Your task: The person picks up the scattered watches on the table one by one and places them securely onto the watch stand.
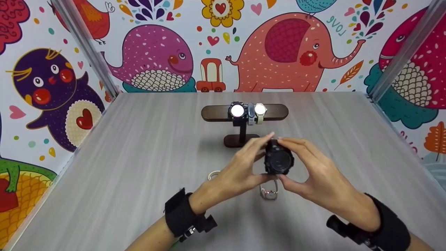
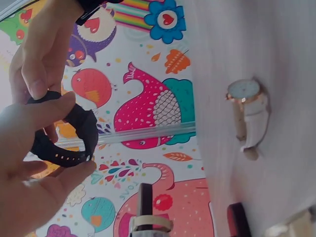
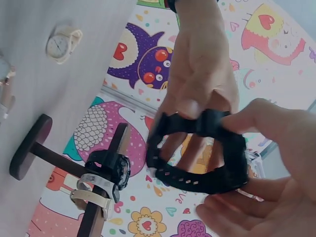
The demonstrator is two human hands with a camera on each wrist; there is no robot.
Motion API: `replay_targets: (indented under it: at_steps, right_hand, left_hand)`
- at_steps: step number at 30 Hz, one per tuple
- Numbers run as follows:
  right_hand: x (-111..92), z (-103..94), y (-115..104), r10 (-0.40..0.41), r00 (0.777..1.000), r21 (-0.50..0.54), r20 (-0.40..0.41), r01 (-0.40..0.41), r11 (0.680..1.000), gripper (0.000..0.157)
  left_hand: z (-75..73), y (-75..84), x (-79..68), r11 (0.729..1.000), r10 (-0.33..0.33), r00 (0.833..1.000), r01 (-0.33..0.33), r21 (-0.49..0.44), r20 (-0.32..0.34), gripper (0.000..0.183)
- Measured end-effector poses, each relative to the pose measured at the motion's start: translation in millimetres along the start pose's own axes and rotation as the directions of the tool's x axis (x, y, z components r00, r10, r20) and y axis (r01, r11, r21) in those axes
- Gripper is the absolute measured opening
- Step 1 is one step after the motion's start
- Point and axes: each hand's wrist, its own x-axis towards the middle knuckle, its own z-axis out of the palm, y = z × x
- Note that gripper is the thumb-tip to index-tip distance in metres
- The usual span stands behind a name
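Note:
A chunky black wristwatch is held up above the table, its dark round face toward the head camera. My left hand pinches its left side between thumb and fingers. On the other side, my right hand grips it with thumb below and fingertips at the top. Both wrist views show the watch's strap closed in a loop, with a row of holes. Below the hands lies a small watch with a pale strap. A cream watch also lies on the table, mostly hidden behind my left hand in the head view.
Behind the hands stands a dark wooden watch stand. Its bar carries a black watch, a grey band and a cream watch. Cartoon-printed walls border the grey wood-grain table.

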Motion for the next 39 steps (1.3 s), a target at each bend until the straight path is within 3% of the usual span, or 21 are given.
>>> replay_targets:
  at_steps: [12, 18, 32, 39]
  right_hand:
    - [26, 6.7, 6, -0.116, 0.993, 0.120, -0.036, 0.120, 0.986, 0.062]
    - [32, 9.5, 8, -0.164, 0.986, 0.166, -0.012, 0.163, 0.972, 0.065]
    - [38, 23.0, 11, -0.183, 0.979, 0.242, -0.094, 0.200, 0.949, 0.058]
    - [37, 29.1, 12, -0.180, 0.978, 0.258, -0.103, 0.201, 0.945, 0.059]
  left_hand:
    - [-21.1, 2.2, -4.3, 0.998, 0.059, 0.991, -0.054, 0.040, -0.121, 0.082]
    - [-23.2, 3.1, -8.8, 0.998, 0.056, 0.982, -0.048, 0.047, -0.178, 0.082]
    - [-21.8, -2.0, -13.7, 0.999, 0.033, 0.973, -0.038, -0.017, -0.227, 0.083]
    - [-19.2, -8.0, -15.9, 0.998, 0.050, 0.965, -0.036, 0.057, -0.257, 0.085]
